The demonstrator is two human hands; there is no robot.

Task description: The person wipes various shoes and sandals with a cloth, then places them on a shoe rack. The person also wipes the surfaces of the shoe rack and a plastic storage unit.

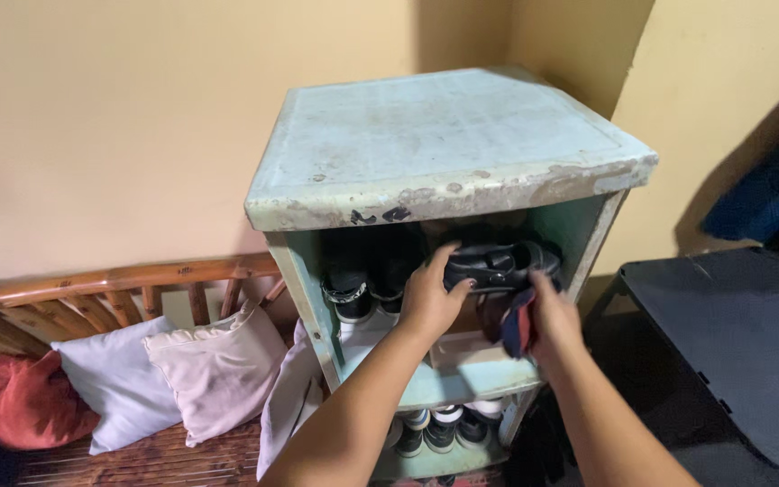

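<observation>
In the head view, a worn pale-green wooden shoe cabinet with chipped paint stands against the cream wall, and both hands reach into its upper shelf at about 6 o'clock from the top's front edge. The left hand has its grip closed on the near end of a black sneaker-like shoe, thumb on top; the shoe sits at the shelf's mouth, at 3 o'clock from that hand. The right hand holds a bunched dark red-and-blue cloth just below the shoe, its grip wrapped narrow around it. The shoe could tip off the shelf lip, I judge, since only one end is held. It might also knock the black-and-white shoes at 9 o'clock, or the cloth could snag them.
</observation>
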